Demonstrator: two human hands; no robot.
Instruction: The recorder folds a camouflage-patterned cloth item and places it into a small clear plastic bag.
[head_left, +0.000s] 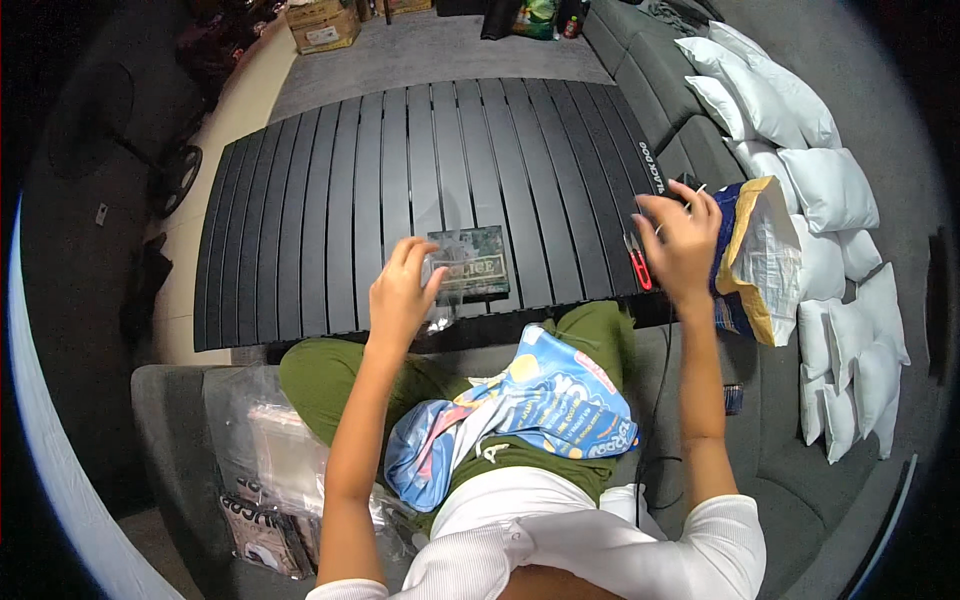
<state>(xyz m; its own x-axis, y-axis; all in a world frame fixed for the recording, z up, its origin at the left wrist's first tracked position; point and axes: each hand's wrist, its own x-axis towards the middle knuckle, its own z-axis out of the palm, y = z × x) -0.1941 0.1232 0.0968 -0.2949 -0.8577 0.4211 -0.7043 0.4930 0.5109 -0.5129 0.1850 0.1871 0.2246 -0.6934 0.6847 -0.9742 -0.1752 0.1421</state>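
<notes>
My left hand (400, 295) is at the left edge of a dark green, camouflage-patterned flat box (478, 262) lying near the table's front edge. Its thumb and fingers are closed on thin clear plastic film (443, 312), which partly covers the box. My right hand (682, 240) is raised at the table's right edge, beside a blue and yellow bag (733, 235) with a silvery lining. The fingers are bent and apart, with nothing plainly held in them. Just left of that hand, red-handled thread snips (638, 264) lie on the table.
The black slatted table (360, 180) spreads ahead. Across my lap lies a blue printed cloth or bag (560, 400). Clear plastic packages (285, 445) rest on the sofa at left. White pillows (825, 190) line the right side, and a cable (660, 410) hangs near my right arm.
</notes>
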